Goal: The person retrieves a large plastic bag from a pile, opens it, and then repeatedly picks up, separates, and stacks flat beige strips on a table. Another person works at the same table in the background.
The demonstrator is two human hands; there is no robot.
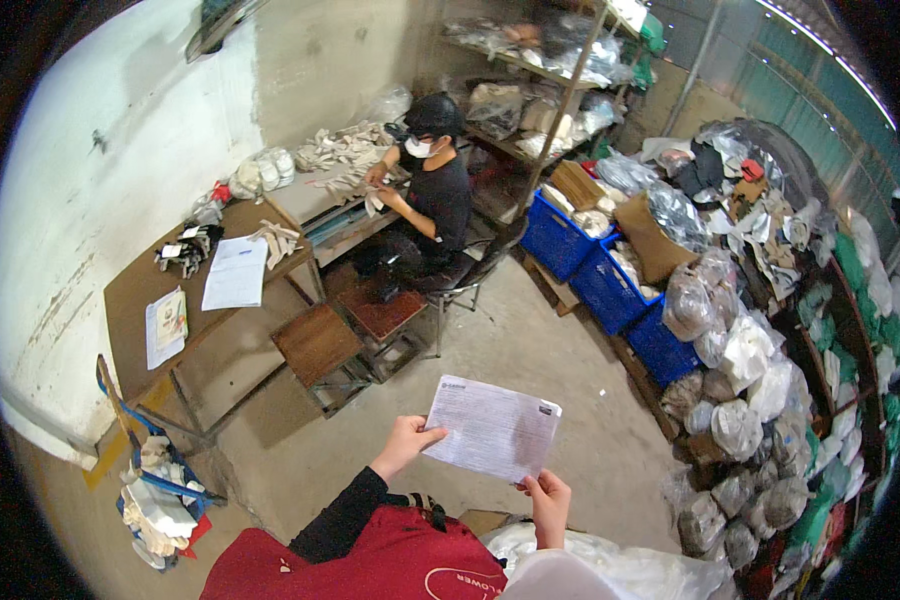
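Observation:
A white printed sheet of paper point(494, 428) is held up in front of me, slightly tilted. My left hand point(406, 445) pinches its left edge, thumb on top. At the lower right corner my right hand point(546, 503) grips the sheet between thumb and fingers. Fine print covers the page, with a small dark mark near its right edge. The fingers behind the paper are hidden.
A masked person point(438, 190) sits at a workbench point(315, 205) handling light fabric pieces. A brown table point(130, 300) with papers stands left, two wooden stools point(317, 343) beside it. Blue crates point(610, 285) and heaped plastic bags point(740, 430) line the right.

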